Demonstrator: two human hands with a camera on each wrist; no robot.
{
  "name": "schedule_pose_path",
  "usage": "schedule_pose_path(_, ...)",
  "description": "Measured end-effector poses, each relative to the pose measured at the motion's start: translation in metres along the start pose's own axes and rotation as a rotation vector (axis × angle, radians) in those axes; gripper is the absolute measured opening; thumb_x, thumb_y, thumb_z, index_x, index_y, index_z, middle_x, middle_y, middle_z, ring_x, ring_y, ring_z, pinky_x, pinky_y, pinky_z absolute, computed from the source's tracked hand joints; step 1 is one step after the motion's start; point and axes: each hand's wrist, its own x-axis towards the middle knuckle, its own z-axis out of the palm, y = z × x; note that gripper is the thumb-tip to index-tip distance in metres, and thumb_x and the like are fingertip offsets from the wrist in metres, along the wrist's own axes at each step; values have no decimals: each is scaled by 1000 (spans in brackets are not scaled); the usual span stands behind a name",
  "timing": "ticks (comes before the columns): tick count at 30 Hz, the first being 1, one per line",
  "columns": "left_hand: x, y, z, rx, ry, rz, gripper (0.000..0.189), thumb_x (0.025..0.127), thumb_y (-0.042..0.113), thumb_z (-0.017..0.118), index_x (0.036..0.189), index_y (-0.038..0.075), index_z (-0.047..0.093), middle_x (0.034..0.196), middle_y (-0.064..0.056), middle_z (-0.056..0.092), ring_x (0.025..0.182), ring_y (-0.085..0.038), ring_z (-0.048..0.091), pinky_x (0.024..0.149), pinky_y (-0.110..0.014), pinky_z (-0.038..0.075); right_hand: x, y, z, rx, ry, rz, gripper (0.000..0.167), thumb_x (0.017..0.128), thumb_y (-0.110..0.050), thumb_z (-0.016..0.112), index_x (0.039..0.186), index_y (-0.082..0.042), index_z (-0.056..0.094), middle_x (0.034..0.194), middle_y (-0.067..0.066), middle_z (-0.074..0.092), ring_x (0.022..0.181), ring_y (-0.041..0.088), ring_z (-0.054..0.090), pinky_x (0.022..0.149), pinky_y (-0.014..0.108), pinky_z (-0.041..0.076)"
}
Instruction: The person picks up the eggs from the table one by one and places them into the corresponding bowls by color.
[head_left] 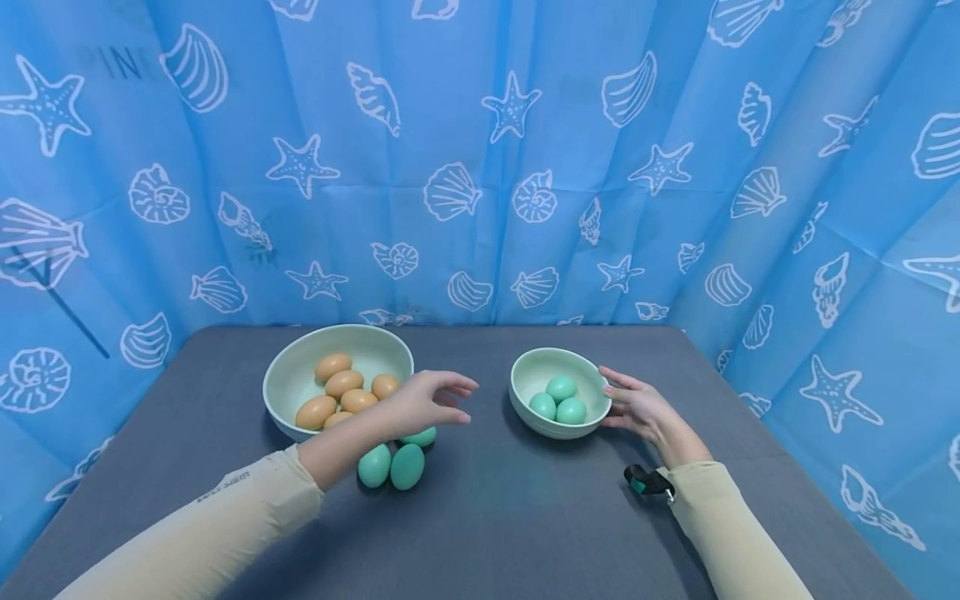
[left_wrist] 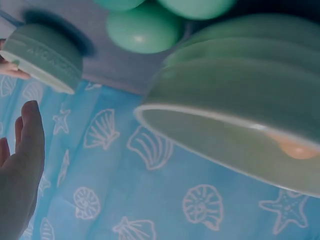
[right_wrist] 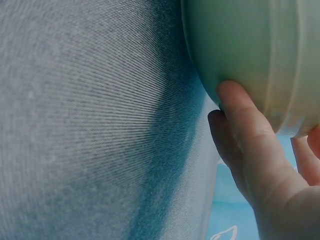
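My left hand [head_left: 427,402] hovers beside the large pale-green bowl [head_left: 281,379], fingers extended to the right and holding nothing. Brown eggs [head_left: 343,383] lie inside that bowl. Three green eggs [head_left: 407,467] sit on the table by its near right side, one partly hidden by my left hand. Farther right stands a smaller pale-green bowl [head_left: 551,429] with three green eggs [head_left: 562,388] in it. My right hand [head_left: 641,407] touches this bowl's right side and rim. In the right wrist view, fairly straight fingers [right_wrist: 245,112] rest against its outer wall.
A dark grey cloth [head_left: 495,533] covers the table. Behind and to both sides hangs a blue curtain [head_left: 480,242] printed with shells and starfish. A black strap [head_left: 647,481] is at my right wrist.
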Motion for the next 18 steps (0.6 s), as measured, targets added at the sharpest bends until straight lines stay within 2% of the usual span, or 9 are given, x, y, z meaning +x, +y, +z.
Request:
schedule_pose_path(6,-24,-16,-5,-17,7,-4,43,91,13,69,132,4,59,130,-13,59,121,-32,55,92,-39,53,0,1,-1,2,1,4,58,104,-9,42,155,-8,14,158,26,8,97,16,61,78,35,58)
schedule_pose_path(9,-33,-27,-5,-24,11,22,43,91,13,69,131,3,59,131,-15,59,122,-34,54,94,-44,51,0,1,-1,-3,0,1,58,104,-10,42,155,-8,13,158,27,9,97,16,61,77,35,58)
schedule_pose_path(13,-42,-41,-5,10,26,60,46,89,17,72,131,3,60,131,-16,59,121,-38,53,95,-49,49,0,1,-2,-11,-1,-2,58,105,-11,42,155,-8,13,157,27,10,97,16,61,77,35,58)
schedule_pose_path(18,-52,-53,-4,52,50,69,49,88,20,74,132,6,60,131,-14,59,120,-37,54,91,-51,50,0,1,-1,-14,-4,-8,59,104,-11,43,155,-8,14,157,28,10,99,16,61,78,35,58)
